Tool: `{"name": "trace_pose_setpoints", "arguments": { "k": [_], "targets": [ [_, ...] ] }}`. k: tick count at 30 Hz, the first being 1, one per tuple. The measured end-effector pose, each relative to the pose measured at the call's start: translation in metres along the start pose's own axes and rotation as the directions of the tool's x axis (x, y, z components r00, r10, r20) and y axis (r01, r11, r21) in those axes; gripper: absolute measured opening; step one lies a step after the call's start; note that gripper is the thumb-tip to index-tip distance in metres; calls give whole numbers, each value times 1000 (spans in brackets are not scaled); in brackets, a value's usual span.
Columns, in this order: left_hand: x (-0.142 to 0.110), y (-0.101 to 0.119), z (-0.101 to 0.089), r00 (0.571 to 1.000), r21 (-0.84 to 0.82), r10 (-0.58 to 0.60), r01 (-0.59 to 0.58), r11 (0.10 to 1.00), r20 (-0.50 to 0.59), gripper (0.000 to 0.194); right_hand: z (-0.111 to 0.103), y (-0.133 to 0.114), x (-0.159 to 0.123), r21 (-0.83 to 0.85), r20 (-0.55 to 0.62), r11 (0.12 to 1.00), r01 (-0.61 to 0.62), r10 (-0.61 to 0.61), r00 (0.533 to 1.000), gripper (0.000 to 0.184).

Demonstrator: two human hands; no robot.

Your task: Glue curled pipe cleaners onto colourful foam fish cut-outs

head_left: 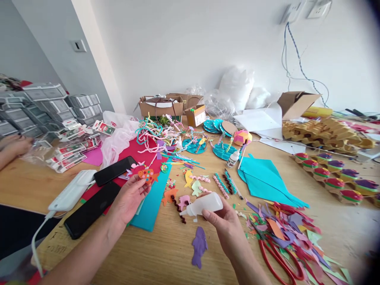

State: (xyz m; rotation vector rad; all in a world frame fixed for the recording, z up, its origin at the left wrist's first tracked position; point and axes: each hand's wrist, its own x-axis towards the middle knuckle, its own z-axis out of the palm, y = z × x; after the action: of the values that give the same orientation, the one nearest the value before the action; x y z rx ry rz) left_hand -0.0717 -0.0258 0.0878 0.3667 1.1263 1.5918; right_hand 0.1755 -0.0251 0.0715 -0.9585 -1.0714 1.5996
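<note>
My left hand (132, 196) pinches an orange paper fish (147, 175) with coloured dots, held up over the blue and red sheets. In my right hand (224, 219) lies a white squeeze glue bottle (206, 204), tipped sideways with its nozzle pointing left. Below the bottle a purple paper fish (199, 246) rests on the bare wood. Around the nozzle are a dark brown twisted pipe cleaner (178, 208), a pink paper cutout (184, 201) and an orange paper fish (169, 195). A yellow fish (188, 178) and a pale green fish (196, 188) lie just behind.
Red-handled scissors (274, 255) and paper scraps (292, 225) lie at right. Two black phones (92, 209) and a white power strip (72, 190) are at left. Painted egg-carton pieces (332, 176), blue sheets (267, 180) and a second glue bottle (233, 159) stand farther back. Another person's hands (18, 145) show far left.
</note>
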Motion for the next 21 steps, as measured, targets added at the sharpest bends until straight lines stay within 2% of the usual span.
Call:
{"name": "trace_pose_setpoints", "arguments": {
  "k": [9, 11, 12, 13, 15, 16, 17, 18, 19, 21],
  "targets": [
    [2, -1, 0, 974, 168, 205, -218, 961, 92, 22, -2, 4, 0, -21, -10, 1000, 15, -15, 1000, 37],
    [1, -1, -2, 951, 274, 283, -307, 911, 125, 20, -2, 3, 1, -8, -9, 1000, 12, -12, 1000, 37],
    [-1, -2, -4, 918, 381, 356, -396, 836, 172, 17, -1, 2, 1, -2, -10, 1000, 10, -10, 1000, 37],
    [-3, -3, -6, 862, 500, 435, -505, 704, 260, 14, -1, 1, 1, 3, -10, 1000, 9, -9, 1000, 37],
    [-7, -6, -11, 686, 634, 504, -710, 306, 525, 7, -1, 0, 0, 9, -15, 1000, 13, -13, 1000, 37],
    [-10, -9, -13, 598, 624, 474, -772, 123, 647, 7, -1, -1, 0, 10, -17, 1000, 16, -16, 1000, 36],
    [-12, -12, -14, 533, 586, 422, -810, 4, 734, 9, -1, -1, 0, 10, -21, 1000, 20, -20, 1000, 36],
    [-14, -15, -16, 491, 548, 364, -834, -67, 791, 11, -1, -1, 0, 10, -24, 1000, 21, -21, 1000, 36],
    [-16, -18, -16, 471, 521, 308, -847, -103, 827, 13, -1, -2, 0, 13, -27, 1000, 21, -21, 999, 36],
    [-19, -22, -16, 480, 507, 206, -856, -100, 853, 15, -2, -2, 0, 25, -32, 999, 21, -20, 999, 36]
  ]
}}
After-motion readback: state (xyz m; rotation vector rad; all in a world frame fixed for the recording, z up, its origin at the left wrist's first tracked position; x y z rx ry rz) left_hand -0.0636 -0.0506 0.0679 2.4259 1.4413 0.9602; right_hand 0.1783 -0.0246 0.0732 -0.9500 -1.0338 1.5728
